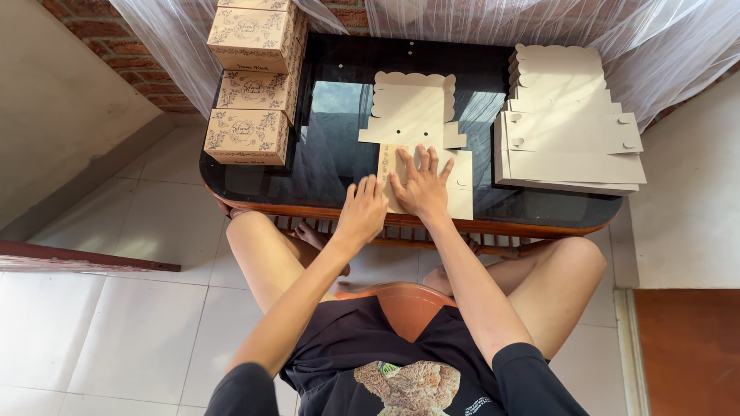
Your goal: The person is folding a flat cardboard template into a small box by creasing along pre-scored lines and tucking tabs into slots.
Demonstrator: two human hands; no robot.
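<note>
On the glass table (339, 166), both hands press one flat blank (420, 135), right hand (420, 187) splayed, left hand (362, 212) curled, gripping nothing; three boxes (250, 81) done, stack (566, 131) of blanks left.

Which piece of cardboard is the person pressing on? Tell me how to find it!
Look at the dark glass-topped table with the wooden rim. To one side stand decorated brown boxes, to the other a pile of flat tan sheets. The flat tan cardboard cutout with a scalloped top edge lies alone in the middle, and only it has the right hand spread on it, the left hand at its edge.
</note>
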